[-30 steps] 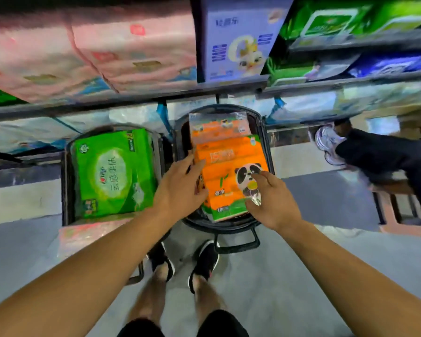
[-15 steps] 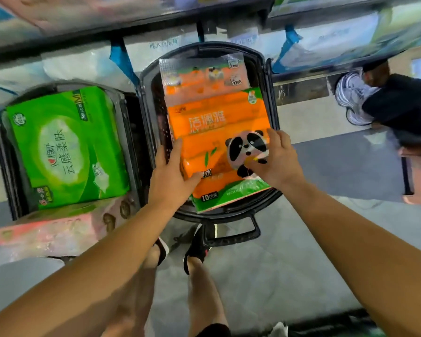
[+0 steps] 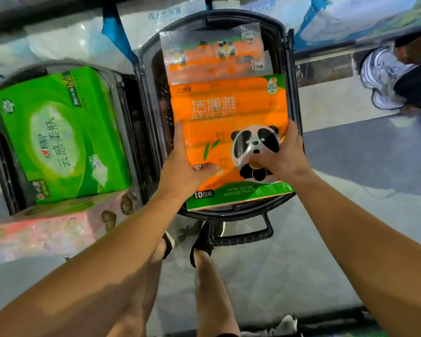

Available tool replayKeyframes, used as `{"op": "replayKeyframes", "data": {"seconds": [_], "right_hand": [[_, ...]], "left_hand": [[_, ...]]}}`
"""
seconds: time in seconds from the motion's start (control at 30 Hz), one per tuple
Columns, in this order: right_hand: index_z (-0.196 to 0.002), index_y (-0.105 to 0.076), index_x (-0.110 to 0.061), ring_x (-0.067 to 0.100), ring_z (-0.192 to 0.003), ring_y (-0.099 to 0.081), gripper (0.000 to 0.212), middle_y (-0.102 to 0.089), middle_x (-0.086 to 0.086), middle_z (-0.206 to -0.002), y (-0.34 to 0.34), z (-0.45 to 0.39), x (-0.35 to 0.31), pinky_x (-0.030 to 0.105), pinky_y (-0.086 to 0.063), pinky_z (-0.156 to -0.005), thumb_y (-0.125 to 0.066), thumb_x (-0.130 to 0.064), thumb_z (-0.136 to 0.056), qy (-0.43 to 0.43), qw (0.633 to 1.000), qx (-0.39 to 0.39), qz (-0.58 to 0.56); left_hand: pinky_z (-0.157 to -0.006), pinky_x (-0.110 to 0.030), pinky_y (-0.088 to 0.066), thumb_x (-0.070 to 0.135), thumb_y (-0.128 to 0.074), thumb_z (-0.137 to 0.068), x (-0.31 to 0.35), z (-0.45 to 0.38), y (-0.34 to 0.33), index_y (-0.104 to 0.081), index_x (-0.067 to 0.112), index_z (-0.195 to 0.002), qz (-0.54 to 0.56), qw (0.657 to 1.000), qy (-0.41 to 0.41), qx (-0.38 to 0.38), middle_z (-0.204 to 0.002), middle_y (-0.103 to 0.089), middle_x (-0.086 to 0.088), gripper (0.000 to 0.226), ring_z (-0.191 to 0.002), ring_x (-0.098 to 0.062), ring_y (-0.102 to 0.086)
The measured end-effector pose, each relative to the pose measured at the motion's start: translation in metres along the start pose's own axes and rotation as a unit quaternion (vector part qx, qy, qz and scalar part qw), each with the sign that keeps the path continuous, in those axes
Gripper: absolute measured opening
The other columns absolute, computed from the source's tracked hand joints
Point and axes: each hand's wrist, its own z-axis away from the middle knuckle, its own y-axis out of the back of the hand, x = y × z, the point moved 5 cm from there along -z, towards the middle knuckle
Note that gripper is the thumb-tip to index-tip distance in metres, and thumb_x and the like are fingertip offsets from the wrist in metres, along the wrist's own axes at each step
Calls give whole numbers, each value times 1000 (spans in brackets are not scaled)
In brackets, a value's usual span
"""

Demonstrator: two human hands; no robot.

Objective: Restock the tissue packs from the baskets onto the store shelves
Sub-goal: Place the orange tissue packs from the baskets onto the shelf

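Observation:
An orange tissue pack (image 3: 229, 113) with a panda print and a green bottom band lies on top in the black basket (image 3: 291, 98) at the centre. My left hand (image 3: 182, 164) grips its left edge, thumb over the front. My right hand (image 3: 281, 154) grips the right edge, with the thumb pressed on the panda. Behind it a second orange pack (image 3: 212, 54) in clear wrap carries price stickers. A second black basket (image 3: 3, 161) on the left holds a green tissue pack (image 3: 61, 135) with a pink pack (image 3: 49, 229) at its near side.
Low store shelves with white and blue wrapped packs (image 3: 66, 42) run along the top, behind the baskets. Another person's white sneaker (image 3: 382, 76) and dark trouser leg stand at the right. My own feet (image 3: 204, 239) stand on grey floor just before the centre basket's handle (image 3: 243, 237).
My head has dropped closer to the baskets, so the upper shelves have left the view. Both hands have closed round the sides of the orange panda pack.

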Motion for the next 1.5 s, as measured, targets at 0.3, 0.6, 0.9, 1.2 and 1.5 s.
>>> {"op": "replayKeyframes", "data": {"seconds": [0.3,0.6,0.9,1.2,1.5], "right_hand": [[-151,-15,-30,28,-123,-56,122,-53,0,-138,-3,34,-22,52,-50,-98,-94,-32,-57,41,999,24,-16],[-151,-15,-31,25,-126,-54,118,-50,-2,-143,6,128,-100,51,-52,-95,-89,-41,-60,110,990,62,-60],[-150,-16,-36,23,-131,-49,113,-47,-4,-145,48,241,-247,40,-48,-101,-90,-31,-64,244,963,81,-75],[-147,-22,-36,25,-120,-57,106,-53,-3,-138,64,331,-376,46,-55,-85,-90,-27,-66,318,939,116,-66],[-155,-8,-30,26,-134,-48,125,-42,-1,-152,56,370,-485,54,-49,-99,-91,-41,-63,372,914,161,-26]], "left_hand": [[-96,-32,-43,38,-87,-71,0,10,24,13,37,-154,13,1000,5,1,-141,-53,6,130,-119,-15,-55],[-99,-38,-47,32,-90,-66,29,82,136,10,43,-152,25,998,-36,51,-144,-52,-1,133,-118,-20,-58],[-92,-40,-52,36,-89,-67,81,167,292,12,40,-153,31,985,-115,127,-135,-55,11,133,-114,-18,-60],[-89,-34,-44,37,-89,-67,108,222,433,12,40,-153,30,967,-156,198,-141,-52,-1,133,-119,-25,-56],[-87,-34,-48,33,-90,-66,117,233,547,3,42,-154,60,950,-188,243,-125,-40,13,129,-109,-20,-55]]}}
